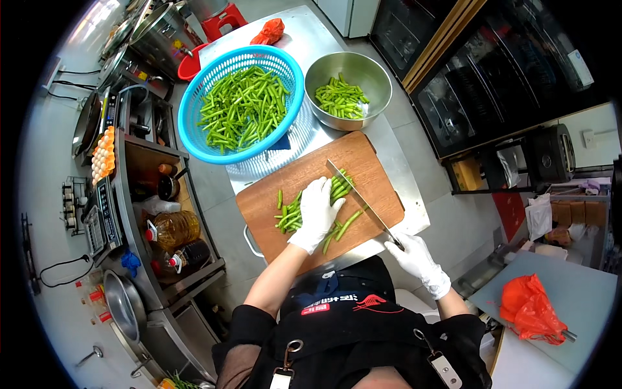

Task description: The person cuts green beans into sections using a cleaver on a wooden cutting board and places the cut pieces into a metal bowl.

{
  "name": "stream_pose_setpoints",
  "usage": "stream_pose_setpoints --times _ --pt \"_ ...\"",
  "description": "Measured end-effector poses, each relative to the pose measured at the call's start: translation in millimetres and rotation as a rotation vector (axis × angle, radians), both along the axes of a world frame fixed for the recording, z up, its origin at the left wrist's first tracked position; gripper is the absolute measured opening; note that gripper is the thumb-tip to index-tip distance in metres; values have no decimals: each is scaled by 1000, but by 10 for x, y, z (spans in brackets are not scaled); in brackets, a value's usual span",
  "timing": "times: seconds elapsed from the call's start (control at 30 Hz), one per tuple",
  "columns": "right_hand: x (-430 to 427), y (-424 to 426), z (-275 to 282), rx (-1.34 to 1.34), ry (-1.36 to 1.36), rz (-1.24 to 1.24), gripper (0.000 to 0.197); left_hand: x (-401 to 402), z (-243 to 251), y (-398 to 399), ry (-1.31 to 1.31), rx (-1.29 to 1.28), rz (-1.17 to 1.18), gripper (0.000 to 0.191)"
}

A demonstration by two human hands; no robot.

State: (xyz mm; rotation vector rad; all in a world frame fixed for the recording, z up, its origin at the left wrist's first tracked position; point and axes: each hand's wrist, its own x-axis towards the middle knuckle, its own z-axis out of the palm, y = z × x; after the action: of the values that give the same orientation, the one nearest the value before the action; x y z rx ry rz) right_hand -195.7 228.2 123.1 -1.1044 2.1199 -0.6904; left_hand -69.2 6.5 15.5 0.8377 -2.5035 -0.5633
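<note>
My gloved left hand point(318, 209) rests on a bunch of green bean pieces point(341, 187) on the wooden cutting board point(262, 209). In my gloved right hand point(413, 253) is the handle of a kitchen knife point(359, 197), its blade slanting across the board at the right end of the bunch. Shorter pieces point(290, 214) lie left of my left hand. A few longer beans point(347, 226) are loose between the hand and the blade. Beyond the board stand a blue plastic colander point(187, 121) full of beans and a steel bowl point(381, 92) holding short cut pieces.
A steel table point(301, 24) carries the board, colander and bowl, with a red plastic bag point(268, 32) at its far end. Shelving on the left holds oil bottles point(177, 228) below an egg tray point(103, 155). Another red bag point(529, 306) lies on a surface at right.
</note>
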Motion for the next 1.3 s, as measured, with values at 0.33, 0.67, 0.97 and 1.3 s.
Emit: stream_pose_setpoints --times 0.33,0.67,0.97,1.3 --pt "-102 -21 -87 55 34 63 27 -19 -87 -12 42 6 -37 44" --pt "-165 -85 -66 90 60 64 27 -164 -102 -56 40 -14 -44 30" --pt "-183 -83 -77 77 47 55 26 -205 -56 -66 33 -31 -26 30" --pt "-139 -80 -154 41 106 62 25 -236 -50 -74 23 -60 -35 27"
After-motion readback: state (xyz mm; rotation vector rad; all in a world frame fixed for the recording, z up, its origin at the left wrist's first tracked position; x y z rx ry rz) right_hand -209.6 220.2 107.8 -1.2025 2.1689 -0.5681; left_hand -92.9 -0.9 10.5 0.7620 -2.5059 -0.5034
